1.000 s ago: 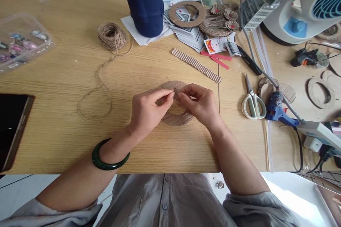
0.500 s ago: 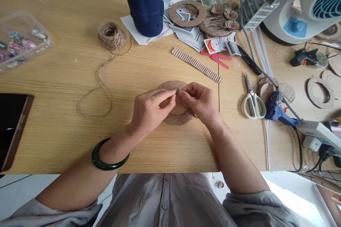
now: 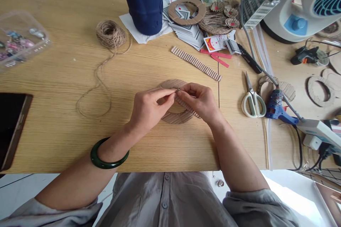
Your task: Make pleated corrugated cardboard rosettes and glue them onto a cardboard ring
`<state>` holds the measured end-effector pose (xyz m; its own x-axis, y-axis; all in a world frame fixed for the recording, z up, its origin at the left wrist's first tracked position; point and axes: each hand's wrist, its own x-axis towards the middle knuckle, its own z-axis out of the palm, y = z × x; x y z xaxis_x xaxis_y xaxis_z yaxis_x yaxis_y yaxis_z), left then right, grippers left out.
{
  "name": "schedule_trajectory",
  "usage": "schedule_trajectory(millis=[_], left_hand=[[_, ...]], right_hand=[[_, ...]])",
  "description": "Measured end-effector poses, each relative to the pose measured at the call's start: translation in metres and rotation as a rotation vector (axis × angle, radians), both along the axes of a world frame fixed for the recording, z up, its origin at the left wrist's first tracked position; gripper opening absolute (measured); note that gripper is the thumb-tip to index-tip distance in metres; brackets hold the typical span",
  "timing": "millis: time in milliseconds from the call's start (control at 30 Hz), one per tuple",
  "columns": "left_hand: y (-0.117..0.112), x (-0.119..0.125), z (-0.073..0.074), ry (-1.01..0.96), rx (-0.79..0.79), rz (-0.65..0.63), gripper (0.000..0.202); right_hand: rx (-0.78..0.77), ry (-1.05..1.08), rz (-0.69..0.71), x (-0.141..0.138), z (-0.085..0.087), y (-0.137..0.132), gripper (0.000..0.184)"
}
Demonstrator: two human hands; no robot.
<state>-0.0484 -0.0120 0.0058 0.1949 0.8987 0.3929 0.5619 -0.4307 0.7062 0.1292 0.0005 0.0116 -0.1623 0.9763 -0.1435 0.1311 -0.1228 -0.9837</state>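
Note:
Both hands meet over a flat cardboard ring (image 3: 178,117) lying on the table near its front edge. My left hand (image 3: 149,106) is closed in a pinch at the end of a narrow corrugated cardboard strip (image 3: 188,108). My right hand (image 3: 201,102) pinches the same end from the other side. The rest of this strip slants down to the right below my right hand, across the ring. The fingertips cover most of the pinched end. A second corrugated strip (image 3: 196,64) lies flat beyond the hands.
Jute twine (image 3: 110,34) trails toward the left. Scissors (image 3: 253,101) and a blue glue gun (image 3: 277,108) lie at the right, near a power strip (image 3: 319,133). Behind stand a blue-sleeved bottle (image 3: 144,5), playing cards (image 3: 189,37) and a fan (image 3: 290,14). A phone (image 3: 13,127) lies left.
The fingertips have shifted slightly at the strip's pinched end, and a little more of the strip shows below my right hand. The ring stays in place; the whole view has moved slightly.

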Motion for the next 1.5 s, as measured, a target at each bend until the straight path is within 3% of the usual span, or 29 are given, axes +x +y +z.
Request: schedule_trajectory(millis=[233,400,667,833,1067,1233,1500], left_hand=[[-0.0006,0.0003,0.0005,-0.05,-0.074,0.0,0.015],[0.0003,-0.0003,0.0009,-0.094,-0.123,0.035,0.016],[0.0016,0.0,0.0033,-0.136,-0.148,0.092,0.014],[0.001,0.0002,-0.0001,-0.092,-0.146,0.055,0.015],[0.0028,-0.001,-0.0018,0.042,0.021,-0.049,0.017],[0.0047,-0.002,-0.0005,0.024,0.007,-0.101,0.015],[0.0033,-0.0017,-0.0015,-0.063,-0.093,0.001,0.014]], right_hand=[[0.049,-0.035,0.023,0.0058,0.0031,0.002,0.01],[-0.008,0.056,0.019,0.0082,0.0067,0.0011,0.022],[0.004,-0.038,0.1,0.0061,0.0026,0.0001,0.018],[0.024,-0.055,0.092,0.0035,0.001,-0.0002,0.015],[-0.006,-0.08,0.073,0.0051,0.0,0.0006,0.015],[-0.014,-0.075,0.076,0.0072,0.001,0.0009,0.017],[-0.017,-0.055,0.128,0.0079,0.0054,0.0002,0.017]])
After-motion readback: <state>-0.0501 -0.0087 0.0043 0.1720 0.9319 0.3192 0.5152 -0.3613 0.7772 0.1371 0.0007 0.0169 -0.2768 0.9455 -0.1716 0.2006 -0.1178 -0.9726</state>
